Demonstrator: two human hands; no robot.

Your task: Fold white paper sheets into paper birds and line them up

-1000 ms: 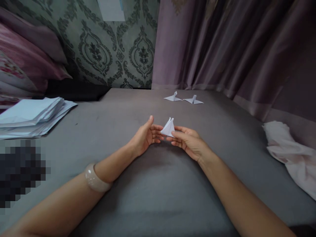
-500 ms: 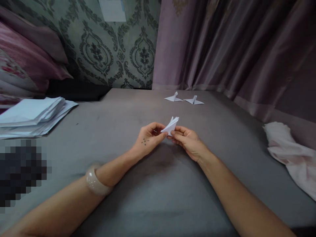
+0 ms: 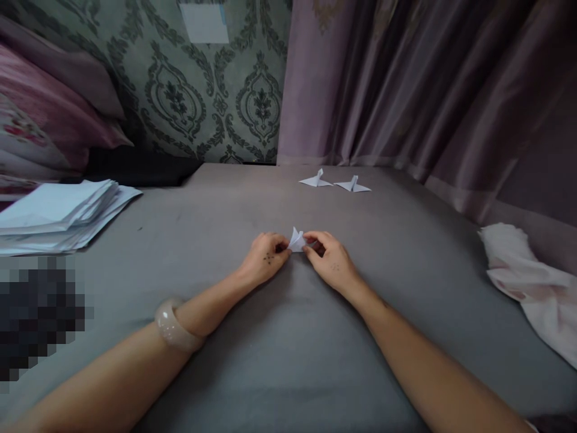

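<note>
Folded paper (image 3: 297, 242) (tips upward) between both hands (image 3: 265, 258) (image 3: 332, 260)

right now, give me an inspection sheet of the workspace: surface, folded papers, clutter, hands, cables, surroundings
surface: grey cloth, lightly creased
job's things: small folded white paper between the hands; two winged paper figures farther back
clutter: paper stack at left; pale crumpled cloth at right
grippers: left hand and right hand hold opposite sides of the folded paper
cables: nothing seen
surroundings: patterned wall, purple curtain
</note>
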